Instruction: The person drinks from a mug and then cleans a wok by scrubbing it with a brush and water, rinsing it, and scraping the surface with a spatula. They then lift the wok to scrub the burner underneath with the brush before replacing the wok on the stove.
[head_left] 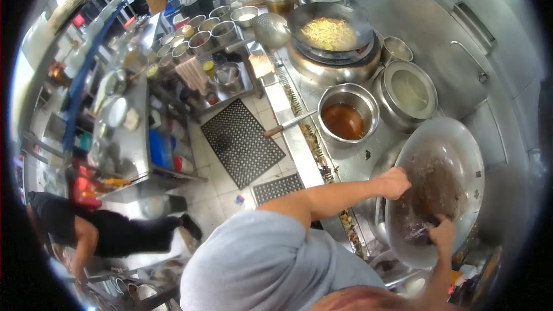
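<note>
A large metal basin (469,144), tilted, has brown wet matter (435,187) spread over its inside. My left hand (394,183) is closed at the basin's left rim and seems to grip it. Inside the lower right part of the basin is my right hand (442,233), its fingers curled down towards the brown matter. A small dark patch shows at the right fingertips; whether it is something held cannot be made out. Pale whitish streaks lie beside those fingers.
A pot of brown liquid (345,121) with a wooden-handled tool (276,131) stands left of a lidded pot (410,89). Noodles (328,33) fill a wok (296,20) on a burner. A perforated ladle (271,30) lies nearby. Several people work around the kitchen.
</note>
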Demonstrator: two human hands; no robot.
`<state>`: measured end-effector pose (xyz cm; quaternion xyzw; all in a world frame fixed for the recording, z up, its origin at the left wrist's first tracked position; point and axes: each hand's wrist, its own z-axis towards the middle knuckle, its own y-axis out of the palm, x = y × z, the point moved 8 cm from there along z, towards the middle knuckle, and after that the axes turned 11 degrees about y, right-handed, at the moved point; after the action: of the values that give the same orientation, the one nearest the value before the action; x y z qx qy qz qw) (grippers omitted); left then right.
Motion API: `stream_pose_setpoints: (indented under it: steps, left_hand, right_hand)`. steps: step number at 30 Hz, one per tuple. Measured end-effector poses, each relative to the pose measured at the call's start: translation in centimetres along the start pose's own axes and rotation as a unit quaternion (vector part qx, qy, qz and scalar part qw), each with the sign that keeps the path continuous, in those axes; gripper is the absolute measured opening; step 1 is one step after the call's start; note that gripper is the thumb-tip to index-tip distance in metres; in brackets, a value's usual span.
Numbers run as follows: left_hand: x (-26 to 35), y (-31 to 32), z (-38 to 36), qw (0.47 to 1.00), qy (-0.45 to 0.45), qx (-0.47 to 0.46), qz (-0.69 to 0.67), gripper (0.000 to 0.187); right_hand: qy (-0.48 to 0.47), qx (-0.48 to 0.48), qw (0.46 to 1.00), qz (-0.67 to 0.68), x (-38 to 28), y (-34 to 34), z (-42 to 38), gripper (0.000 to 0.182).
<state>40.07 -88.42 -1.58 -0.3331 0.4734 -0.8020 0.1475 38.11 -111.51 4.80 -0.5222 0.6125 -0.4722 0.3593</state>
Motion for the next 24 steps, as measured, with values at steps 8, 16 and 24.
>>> stream_pose_setpoints:
  steps: [8, 16, 24]
  left_hand:
    - [0.3, 0.2, 0.3, 0.999, 0.005, -0.03, 0.008, 0.014]
    - [-0.1, 0.5, 0.2, 0.998, -0.014, -0.059, -0.026, 0.02]
    - [0.0, -0.5, -0.1, 0.979, -0.051, -0.192, 0.04, 0.019]
  right_hand:
    - [0.05, 0.081, 0.989, 0.11, -3.2, -1.3, 2.5, 0.053]
    - [0.027, -0.051, 0.996, 0.071, 2.5, 0.1, 1.1, 0.053]
    - [-0.039, -0.01, 0.993, 0.111, -0.1, -0.7, -4.9, 0.067]
